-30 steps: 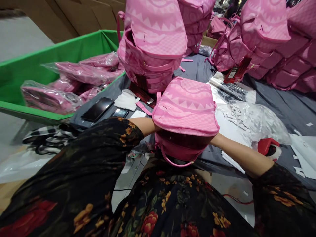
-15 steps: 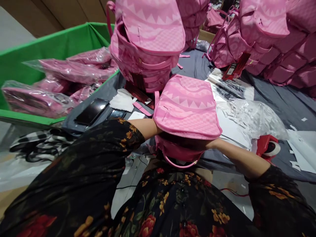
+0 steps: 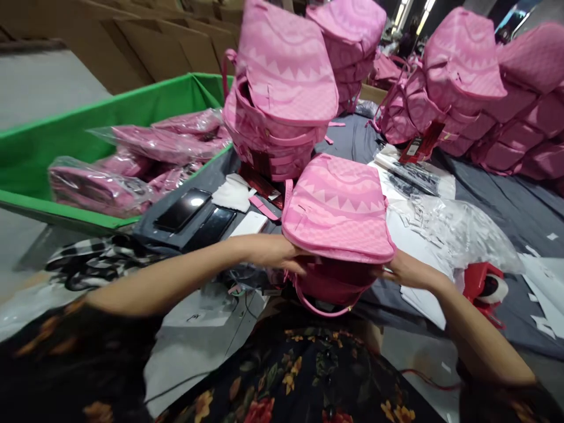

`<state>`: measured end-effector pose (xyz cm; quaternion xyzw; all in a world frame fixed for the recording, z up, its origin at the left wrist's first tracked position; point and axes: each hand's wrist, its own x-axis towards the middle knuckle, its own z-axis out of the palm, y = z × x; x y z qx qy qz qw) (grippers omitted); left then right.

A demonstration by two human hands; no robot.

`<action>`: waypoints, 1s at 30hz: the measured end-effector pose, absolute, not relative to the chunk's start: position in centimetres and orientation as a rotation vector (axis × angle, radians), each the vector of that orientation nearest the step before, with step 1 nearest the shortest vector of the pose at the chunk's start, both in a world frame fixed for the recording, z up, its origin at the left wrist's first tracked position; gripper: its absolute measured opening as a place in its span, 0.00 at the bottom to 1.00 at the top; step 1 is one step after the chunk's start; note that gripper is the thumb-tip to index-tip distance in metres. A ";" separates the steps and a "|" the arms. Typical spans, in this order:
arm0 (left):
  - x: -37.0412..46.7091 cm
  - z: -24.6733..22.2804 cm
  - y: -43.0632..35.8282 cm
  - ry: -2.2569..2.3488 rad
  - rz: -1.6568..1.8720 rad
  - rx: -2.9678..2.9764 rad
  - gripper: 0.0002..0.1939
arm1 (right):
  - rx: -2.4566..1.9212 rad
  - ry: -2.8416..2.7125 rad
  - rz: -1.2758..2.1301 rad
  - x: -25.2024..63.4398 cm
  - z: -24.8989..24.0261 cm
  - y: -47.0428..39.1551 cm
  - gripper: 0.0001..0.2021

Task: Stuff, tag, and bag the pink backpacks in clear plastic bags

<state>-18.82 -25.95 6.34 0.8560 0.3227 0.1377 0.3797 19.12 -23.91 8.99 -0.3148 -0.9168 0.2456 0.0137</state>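
A small pink backpack [image 3: 337,205] with a jagged-tooth print and checker pattern stands at the table's near edge, its top opening facing me and its handle loop hanging down. At the left side of that opening, my left hand [image 3: 279,252] grips the bag's edge, with the fingertips partly under the overhanging panel. My right hand [image 3: 405,269] is closed on the opposite edge, its fingers partly hidden by the bag. The inside of the backpack is dark, and its contents cannot be made out.
Larger pink backpacks [image 3: 286,76] stand behind and at the right. On the left, a green bin [image 3: 110,108] holds plastic-wrapped pink bags. Phones [image 3: 183,210], a white cloth [image 3: 232,194], a clear plastic bag [image 3: 476,229] and a red tape dispenser [image 3: 482,285] lie around.
Both hands have drawn outward from under the panel, so more of each shows at the bag's sides. My left forearm has swung lower and outward. The camera view has tilted up.
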 end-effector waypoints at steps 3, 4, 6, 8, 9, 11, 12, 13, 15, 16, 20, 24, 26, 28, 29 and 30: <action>-23.2 7.3 -27.6 0.845 0.369 1.937 0.16 | -1.162 -2.783 0.861 21.8 11.9 -23.4 0.24; -24.3 6.7 -27.4 0.946 0.464 1.857 0.17 | -1.250 -2.704 0.830 21.7 12.4 -23.0 0.24; -25.0 4.6 -25.6 1.168 0.725 1.712 0.19 | -1.309 -2.588 0.744 19.1 12.5 -21.7 0.23; -24.0 1.7 -22.8 1.296 0.957 1.580 0.19 | -1.233 -2.627 0.723 13.5 11.7 -20.1 0.19; -23.1 0.2 -21.3 1.338 1.033 1.496 0.20 | -1.212 -2.678 0.691 10.1 11.0 -19.2 0.17; -21.0 -2.1 -19.0 1.409 1.180 1.331 0.18 | -1.264 -2.808 0.508 3.4 9.6 -17.7 0.16; -20.2 -3.0 -18.3 1.424 1.234 1.281 0.17 | -1.343 -2.853 0.399 0.6 9.0 -17.1 0.18; -19.5 -3.7 -17.9 1.429 1.280 1.248 0.16 | -1.403 -2.891 0.314 -1.7 8.3 -16.7 0.19; -18.8 -4.8 -17.8 1.410 1.339 1.211 0.16 | -1.441 -2.962 0.181 -4.6 7.2 -16.4 0.17; -18.7 -5.3 -17.9 1.396 1.364 1.180 0.17 | -1.417 -3.001 0.132 -5.2 6.8 -16.5 0.16; -18.1 -6.9 -18.3 1.306 1.421 1.048 0.19 | -1.293 -3.131 -0.027 -4.6 6.7 -17.4 0.18; -17.4 -7.7 -17.6 1.226 1.401 0.962 0.22 | -0.976 -3.320 0.066 -2.9 8.0 -17.4 0.12; -17.2 -7.5 -17.3 1.199 1.378 0.956 0.22 | -0.921 -3.356 0.070 -2.6 8.3 -17.4 0.10; -17.2 -7.2 -17.4 1.178 1.345 1.006 0.22 | -0.941 -3.381 0.047 -2.7 8.2 -17.5 0.09; -17.2 -7.0 -17.6 1.171 1.328 1.052 0.22 | -0.958 -3.395 0.034 -2.9 8.1 -17.5 0.09; -17.2 -6.7 -17.9 1.172 1.312 1.102 0.22 | -0.981 -3.405 0.019 -3.1 8.1 -17.5 0.10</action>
